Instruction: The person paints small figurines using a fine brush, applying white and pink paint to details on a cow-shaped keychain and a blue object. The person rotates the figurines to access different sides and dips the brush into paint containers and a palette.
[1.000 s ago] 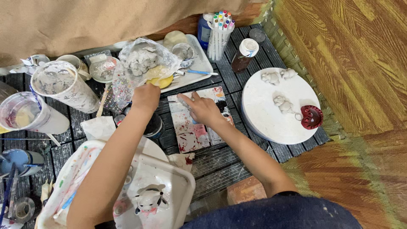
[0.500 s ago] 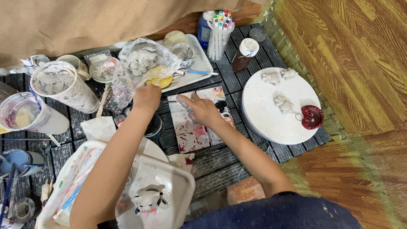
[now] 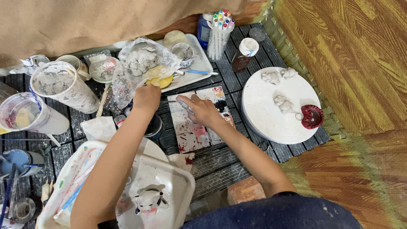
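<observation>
Dark slatted mat (image 3: pixel 237 165) on wood floor (image 3: pixel 360 38) | left hand (image 3: pixel 146 97) fingers hidden | right hand (image 3: pixel 203 111) apparently flat on tiles (image 3: pixel 190 131)

i sit on a dark slatted mat (image 3: pixel 237 165) over glossy wood-grain flooring (image 3: pixel 360 42), tan cloth (image 3: pixel 85 21) draped ahead of me.

A round white board (image 3: pixel 271 123) carried small pale clay figures (image 3: pixel 283 103) and a red dish (image 3: pixel 312 116), a cup of coloured markers (image 3: pixel 220 32) stood beside a brown bottle (image 3: pixel 243 55), and a white animal figurine (image 3: pixel 149 200) sat on a tray (image 3: pixel 182 186).
</observation>
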